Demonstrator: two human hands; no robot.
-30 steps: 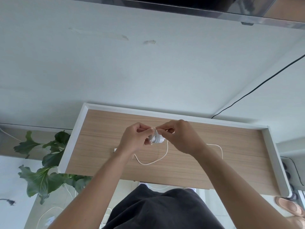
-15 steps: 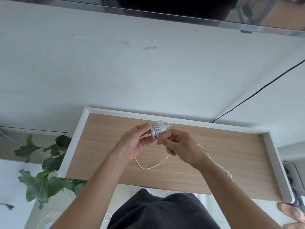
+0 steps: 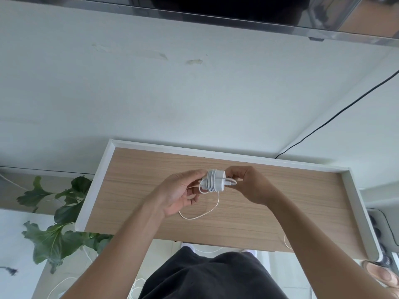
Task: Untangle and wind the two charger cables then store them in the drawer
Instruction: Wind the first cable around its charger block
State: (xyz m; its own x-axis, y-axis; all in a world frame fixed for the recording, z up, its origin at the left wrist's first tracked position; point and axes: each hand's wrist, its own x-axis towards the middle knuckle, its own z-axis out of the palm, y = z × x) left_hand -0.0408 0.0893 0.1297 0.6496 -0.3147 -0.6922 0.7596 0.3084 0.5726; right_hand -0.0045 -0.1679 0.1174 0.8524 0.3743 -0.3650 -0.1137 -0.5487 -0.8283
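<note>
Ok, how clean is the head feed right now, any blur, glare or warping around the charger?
Head view: soft, even daylight, no harsh shadows; the charger and its wound cable read sharp between the left hand and right hand; wide-angle warp bends the drawer rim; reflections only on the glossy panel at the top; frame corners go soft.

Two hands, mid-frame: left hand (image 3: pixel 179 195), right hand (image 3: pixel 250 184). One charger brick (image 3: pixel 214 181). One white cable (image 3: pixel 203 215) wound on it. One drawer (image 3: pixel 216 151), open. One leafy plant (image 3: pixel 56 234), lower left. One black cord (image 3: pixel 336 114), upper right.
</note>
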